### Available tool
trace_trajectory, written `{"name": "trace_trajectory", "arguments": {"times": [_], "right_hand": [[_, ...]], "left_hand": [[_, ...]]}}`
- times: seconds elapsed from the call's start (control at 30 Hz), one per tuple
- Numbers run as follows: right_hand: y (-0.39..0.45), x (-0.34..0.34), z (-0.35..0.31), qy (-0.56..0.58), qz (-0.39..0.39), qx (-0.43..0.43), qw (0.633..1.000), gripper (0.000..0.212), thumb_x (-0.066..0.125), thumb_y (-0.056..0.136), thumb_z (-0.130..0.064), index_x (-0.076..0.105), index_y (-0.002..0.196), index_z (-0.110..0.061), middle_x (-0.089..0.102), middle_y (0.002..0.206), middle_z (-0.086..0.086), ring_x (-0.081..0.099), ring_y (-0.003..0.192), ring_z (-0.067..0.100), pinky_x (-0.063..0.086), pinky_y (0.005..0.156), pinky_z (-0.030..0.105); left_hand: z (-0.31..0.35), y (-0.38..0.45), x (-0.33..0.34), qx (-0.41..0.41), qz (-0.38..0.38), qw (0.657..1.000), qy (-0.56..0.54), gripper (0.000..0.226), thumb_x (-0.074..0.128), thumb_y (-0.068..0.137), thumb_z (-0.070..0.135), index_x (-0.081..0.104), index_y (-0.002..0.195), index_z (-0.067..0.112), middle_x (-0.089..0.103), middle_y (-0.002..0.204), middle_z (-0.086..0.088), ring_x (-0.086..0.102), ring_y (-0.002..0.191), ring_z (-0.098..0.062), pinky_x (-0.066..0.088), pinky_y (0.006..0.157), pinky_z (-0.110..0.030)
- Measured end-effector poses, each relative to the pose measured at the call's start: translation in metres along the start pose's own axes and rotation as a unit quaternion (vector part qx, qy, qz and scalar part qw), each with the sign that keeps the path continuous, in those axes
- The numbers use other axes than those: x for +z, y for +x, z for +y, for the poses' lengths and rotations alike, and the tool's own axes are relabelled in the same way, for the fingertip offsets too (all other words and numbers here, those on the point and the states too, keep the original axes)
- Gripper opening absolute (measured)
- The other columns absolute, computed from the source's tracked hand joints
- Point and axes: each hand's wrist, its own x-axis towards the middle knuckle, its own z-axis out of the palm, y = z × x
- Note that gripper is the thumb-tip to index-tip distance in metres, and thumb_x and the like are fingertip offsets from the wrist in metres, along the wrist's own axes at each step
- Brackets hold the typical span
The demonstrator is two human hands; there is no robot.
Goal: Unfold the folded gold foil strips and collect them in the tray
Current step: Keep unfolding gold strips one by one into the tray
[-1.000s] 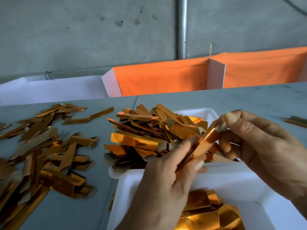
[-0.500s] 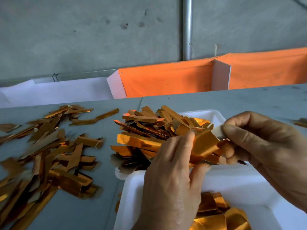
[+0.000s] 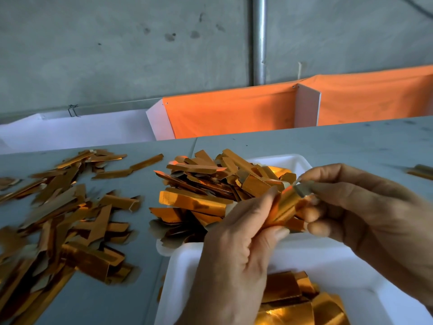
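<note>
The foil strips (image 3: 194,202) are glossy, mirror-bright gold with dull paper-grey backs. The tray (image 3: 328,261) looks like smooth matt white foam or plastic. Table (image 3: 304,146): matt grey. Wall (image 3: 117,55): rough stained concrete; pipe (image 3: 259,38): shiny metal; orange cloth (image 3: 234,111).

Wall: grey concrete wall (image 3: 117,55), stained.
Pipe: metal pipe (image 3: 259,38), upright, beyond the grip.
Barrier: orange cloth (image 3: 229,113).
Surface: grey table (image 3: 328,146).

I see gold foil strips (image 3: 194,202) with dull tan backs, white tray (image 3: 328,261), grey table (image 3: 328,146), orange cloth (image 3: 229,111) behind table.
</note>
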Motion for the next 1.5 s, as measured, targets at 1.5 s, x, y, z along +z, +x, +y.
{"name": "trace_trajectory", "arguments": {"times": [1.5], "right_hand": [[-0.001, -0.008, -0.003, -0.074, -0.074, -0.001, 0.995, 0.024, 0.066, 0.072, -0.031, 0.071, 0.082, -0.01, 0.056, 0.065, 0.008, 0.05, 0.049, 0.015, 0.044, 0.046, 0.02]], "left_hand": [[-0.003, -0.001, -0.012, 0.006, -0.073, 0.996, 0.058, 0.044, 0.046, 0.084, 0.045, 0.044, 0.128, 0.051, 0.046, 0.123, 0.032, 0.042, 0.122, 0.001, 0.044, 0.096, -0.021]]}}
